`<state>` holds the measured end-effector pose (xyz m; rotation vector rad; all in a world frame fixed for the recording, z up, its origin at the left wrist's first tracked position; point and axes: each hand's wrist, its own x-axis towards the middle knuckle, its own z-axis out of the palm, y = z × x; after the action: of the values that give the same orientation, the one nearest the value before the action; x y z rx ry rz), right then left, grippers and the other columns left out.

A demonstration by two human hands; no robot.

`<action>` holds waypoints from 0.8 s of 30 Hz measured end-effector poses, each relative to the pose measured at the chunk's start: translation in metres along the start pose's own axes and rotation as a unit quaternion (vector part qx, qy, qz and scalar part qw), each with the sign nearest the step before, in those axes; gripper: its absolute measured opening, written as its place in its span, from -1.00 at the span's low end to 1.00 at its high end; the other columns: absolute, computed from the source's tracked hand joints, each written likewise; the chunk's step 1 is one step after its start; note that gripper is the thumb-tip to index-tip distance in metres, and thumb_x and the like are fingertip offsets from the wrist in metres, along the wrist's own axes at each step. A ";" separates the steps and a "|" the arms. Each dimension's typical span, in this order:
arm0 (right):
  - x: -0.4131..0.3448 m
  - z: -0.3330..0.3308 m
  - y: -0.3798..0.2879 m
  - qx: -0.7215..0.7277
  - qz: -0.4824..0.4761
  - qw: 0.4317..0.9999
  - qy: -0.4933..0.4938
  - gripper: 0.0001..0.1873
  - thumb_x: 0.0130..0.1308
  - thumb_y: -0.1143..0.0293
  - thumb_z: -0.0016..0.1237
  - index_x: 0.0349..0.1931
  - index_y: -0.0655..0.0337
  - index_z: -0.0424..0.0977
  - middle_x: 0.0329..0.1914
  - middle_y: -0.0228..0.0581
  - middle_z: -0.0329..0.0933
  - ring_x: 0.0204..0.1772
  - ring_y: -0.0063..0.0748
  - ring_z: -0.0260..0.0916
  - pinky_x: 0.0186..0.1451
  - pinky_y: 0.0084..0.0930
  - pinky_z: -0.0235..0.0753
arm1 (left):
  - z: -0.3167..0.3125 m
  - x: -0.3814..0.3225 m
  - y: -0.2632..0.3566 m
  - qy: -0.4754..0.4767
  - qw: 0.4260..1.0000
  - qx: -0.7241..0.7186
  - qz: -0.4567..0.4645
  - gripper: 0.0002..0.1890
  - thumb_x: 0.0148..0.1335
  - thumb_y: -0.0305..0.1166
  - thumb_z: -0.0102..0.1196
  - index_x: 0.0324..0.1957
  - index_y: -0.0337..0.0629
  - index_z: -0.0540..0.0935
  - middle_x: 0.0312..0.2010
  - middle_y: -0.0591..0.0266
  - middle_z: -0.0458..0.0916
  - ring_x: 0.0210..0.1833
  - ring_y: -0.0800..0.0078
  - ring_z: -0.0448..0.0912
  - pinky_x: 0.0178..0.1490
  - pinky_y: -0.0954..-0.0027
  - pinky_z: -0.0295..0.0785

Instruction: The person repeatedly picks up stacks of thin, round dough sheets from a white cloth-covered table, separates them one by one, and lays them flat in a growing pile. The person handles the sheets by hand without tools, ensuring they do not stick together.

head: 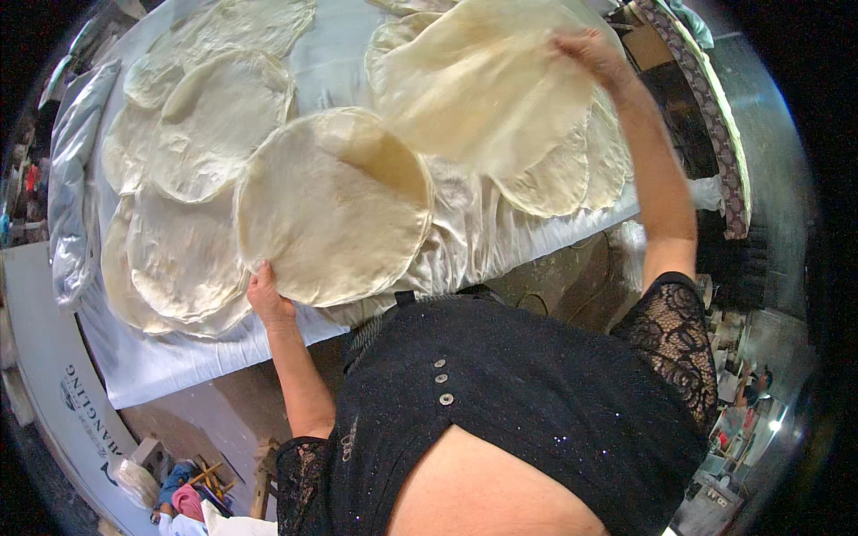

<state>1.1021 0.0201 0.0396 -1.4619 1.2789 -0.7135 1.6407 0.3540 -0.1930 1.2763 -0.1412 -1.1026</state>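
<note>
Many thin, pale, round dough-like sheets lie in overlapping piles on a cloth-covered table (322, 60). My left hand (269, 295) pinches the lower left edge of a round sheet (322, 208), with the thumb on top. That sheet has a darker tan patch at its upper right. My right hand (593, 57) grips the upper right part of a large, partly blurred sheet (482, 87), which slants over other rounds at the right. A pile of rounds (221, 127) is at the upper left, and another pile (188, 254) is at the lower left.
A rolled, shiny plastic-wrapped bundle (80, 187) runs along the table's left side. A white board with printing (60, 375) stands at the lower left. A patterned padded strip (710, 107) curves along the right. Another person (177, 502) is partly in view at the bottom left.
</note>
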 end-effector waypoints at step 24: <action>-0.153 0.142 0.193 -0.492 -0.225 0.841 0.002 -0.60 0.01 0.33 0.07 -0.06 0.10 0.51 0.10 -0.24 0.47 0.17 -0.19 0.38 0.17 -0.29 0.38 | -0.020 -0.013 0.011 -0.130 0.990 -0.013 -0.046 -0.59 0.13 -0.54 -0.12 0.08 -0.23 0.40 0.03 0.14 0.50 0.07 0.29 0.48 0.14 0.25 0.40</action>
<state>1.1245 0.2251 -0.1564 -2.6616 1.3814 -0.3159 1.6527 0.3756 -0.1848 1.1208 -0.2645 -1.3433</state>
